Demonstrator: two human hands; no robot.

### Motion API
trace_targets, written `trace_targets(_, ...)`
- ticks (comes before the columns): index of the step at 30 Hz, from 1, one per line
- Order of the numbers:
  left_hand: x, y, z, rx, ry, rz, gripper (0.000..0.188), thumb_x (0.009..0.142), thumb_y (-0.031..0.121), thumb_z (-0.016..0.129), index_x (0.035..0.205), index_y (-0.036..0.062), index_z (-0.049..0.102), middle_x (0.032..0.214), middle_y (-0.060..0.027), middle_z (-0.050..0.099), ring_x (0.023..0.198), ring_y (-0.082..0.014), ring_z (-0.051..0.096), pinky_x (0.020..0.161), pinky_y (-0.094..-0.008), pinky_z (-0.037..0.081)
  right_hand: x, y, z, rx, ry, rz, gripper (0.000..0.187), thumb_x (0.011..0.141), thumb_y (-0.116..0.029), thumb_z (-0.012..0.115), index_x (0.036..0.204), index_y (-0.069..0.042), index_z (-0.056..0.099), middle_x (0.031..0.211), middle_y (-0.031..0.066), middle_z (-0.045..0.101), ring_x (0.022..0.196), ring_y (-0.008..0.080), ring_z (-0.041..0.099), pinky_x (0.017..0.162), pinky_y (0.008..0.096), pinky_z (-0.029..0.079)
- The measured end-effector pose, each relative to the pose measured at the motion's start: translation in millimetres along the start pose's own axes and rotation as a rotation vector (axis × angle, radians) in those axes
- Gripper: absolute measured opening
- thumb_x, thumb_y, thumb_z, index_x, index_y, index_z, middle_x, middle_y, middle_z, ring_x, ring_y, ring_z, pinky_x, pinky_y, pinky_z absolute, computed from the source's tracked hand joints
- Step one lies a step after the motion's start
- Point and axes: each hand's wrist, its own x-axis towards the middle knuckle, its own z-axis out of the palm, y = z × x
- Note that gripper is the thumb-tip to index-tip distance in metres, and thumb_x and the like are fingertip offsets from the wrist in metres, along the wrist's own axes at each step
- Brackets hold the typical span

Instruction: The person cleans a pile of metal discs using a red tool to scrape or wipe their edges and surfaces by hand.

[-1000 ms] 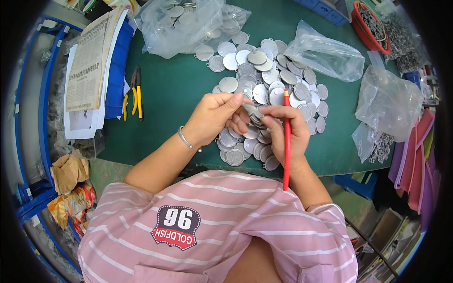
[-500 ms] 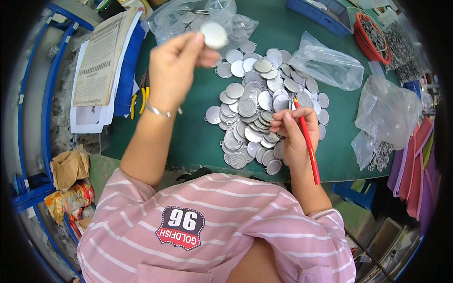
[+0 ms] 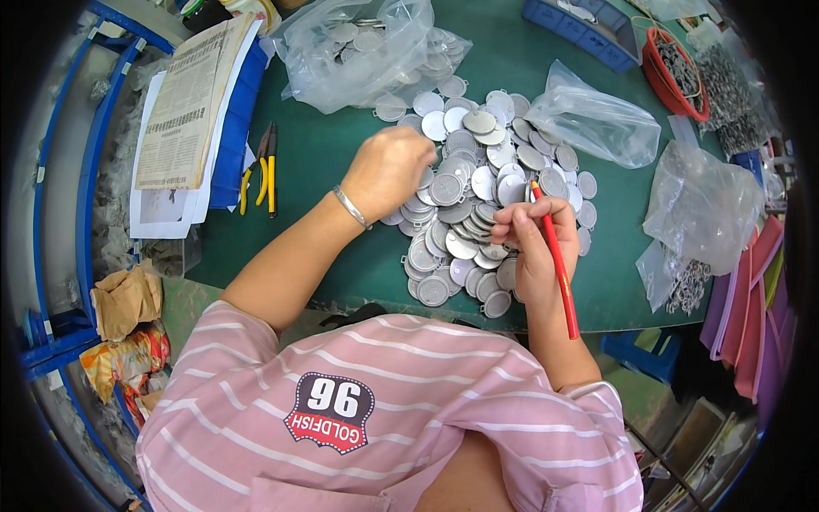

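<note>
– Right hand [image 3: 542, 239] sits over the right side of the pile [image 3: 446, 189], and it's gripping a red pencil [image 3: 560, 269], fingers loosely curled!

– What's in that pile?

– Grey metal discs [image 3: 432, 290], overlapping every which way on a green table [image 3: 299, 141], most of them between the two hands.

– And the other one?

– Left hand [image 3: 388, 171] at the pile's left edge, knuckles up, fingers bent under. Fingertips are hidden, so I can't tell whether they grasp a disc or nothing.

– Your call on the step?

– Looks like working through the discs by hand, pencil at the ready.

– What would the next move need?

– I'd say a clean pinch on one rim, neighbours undisturbed, pencil clear of the pile.

– Farther out?

– Yellow-handled pliers [image 3: 270, 171], well left of the pile; a clear bag [image 3: 593, 124] just beside it, beyond on the right; a bag of more discs [image 3: 345, 72] past its left end; then a red basket [image 3: 689, 102] and a blue tray [image 3: 589, 38], far off to its right.
</note>
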Motion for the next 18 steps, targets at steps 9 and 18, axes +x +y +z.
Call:
trace_targets(9,-18,59,0,-1.291,-0.061,-0.857,0.020,0.083,0.009,0.060,0.097,-0.0038,0.057,0.076,-0.0050,0.060,0.057,-0.0078,0.055,0.052,-0.0193,0.048,2,12,11,-0.110,-0.011,0.000,0.015,0.082,0.002,0.056,0.091,-0.002,0.045,0.086,0.0071,0.056,0.068,0.0098,0.058,0.060,0.0203,0.051)
trace_targets(18,-23,56,11,-1.319,-0.128,-0.892,0.026,0.080,0.006,0.062,0.101,-0.0058,0.053,0.078,-0.0092,0.061,0.058,-0.0125,0.061,0.052,-0.0222,0.051,0,17,7,-0.349,0.111,-0.207,0.013,0.089,-0.006,0.046,0.099,0.001,0.051,0.086,0.0071,0.056,0.070,0.0087,0.054,0.059,0.0193,0.045)
